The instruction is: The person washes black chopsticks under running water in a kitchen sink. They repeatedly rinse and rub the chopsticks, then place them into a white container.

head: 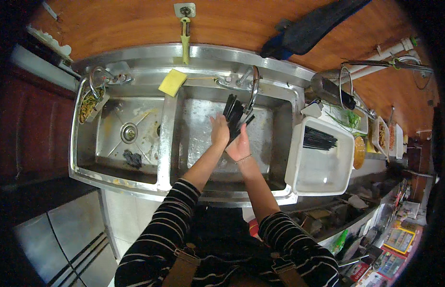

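Between my two palms is a bundle of black chopsticks [234, 114], tilted, with the far ends fanned a little apart. My left hand [219, 132] presses on its left side. On the other side my right hand [239, 146], a beaded bracelet at its wrist, cups the lower part of the bundle. Both hands are over the right basin [199, 150] of a stainless steel double sink, close below the curved spout of a chrome faucet [257, 84]. Whether water runs from the spout is hard to tell. My palms hide the near ends of the chopsticks.
Right of the sink stands a white plastic tub [323, 172] holding more black chopsticks [318, 138]. A yellow sponge [173, 82] lies on the divider's back end. The left basin [111, 104] holds a dark scouring pad [132, 158]. A green-handled peeler [185, 41] hangs behind.
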Demonstrator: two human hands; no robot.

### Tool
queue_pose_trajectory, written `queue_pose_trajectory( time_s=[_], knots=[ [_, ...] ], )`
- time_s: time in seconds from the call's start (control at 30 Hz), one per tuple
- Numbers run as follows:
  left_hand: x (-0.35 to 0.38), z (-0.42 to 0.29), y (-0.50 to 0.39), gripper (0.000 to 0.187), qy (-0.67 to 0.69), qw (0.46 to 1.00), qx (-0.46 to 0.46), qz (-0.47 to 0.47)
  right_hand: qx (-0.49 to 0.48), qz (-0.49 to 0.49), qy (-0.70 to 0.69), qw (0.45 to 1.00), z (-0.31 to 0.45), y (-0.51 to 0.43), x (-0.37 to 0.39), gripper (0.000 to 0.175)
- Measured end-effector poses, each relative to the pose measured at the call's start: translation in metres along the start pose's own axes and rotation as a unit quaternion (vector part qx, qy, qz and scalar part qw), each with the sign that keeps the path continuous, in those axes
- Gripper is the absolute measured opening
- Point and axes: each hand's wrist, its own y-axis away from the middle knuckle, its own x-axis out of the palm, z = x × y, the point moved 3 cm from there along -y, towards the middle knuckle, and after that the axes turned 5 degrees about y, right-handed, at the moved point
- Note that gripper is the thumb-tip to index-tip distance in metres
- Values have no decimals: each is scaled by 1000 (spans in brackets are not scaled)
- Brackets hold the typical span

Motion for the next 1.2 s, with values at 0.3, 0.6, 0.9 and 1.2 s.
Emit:
queue_pose_trajectory(
  time_s=[0.3, 0.6, 0.9, 1.2],
  knots=[
    [-5, -31, 13, 36, -92, 995, -38, 32, -39, -51, 2, 998, -3, 4, -8, 56],
    [1, -28, 0, 52, -24, 1000, -7, 13, -74, -37, 31, 996, 4, 4, 0, 57],
    [6, -25, -23, 44, -77, 996, 51, 8, -44, 10, 22, 999, 4, -8, 11, 58],
    [-60, 47, 36, 37, 21, 998, 52, 33, -116, -240, 103, 958, 34, -46, -19, 23]
  ],
)
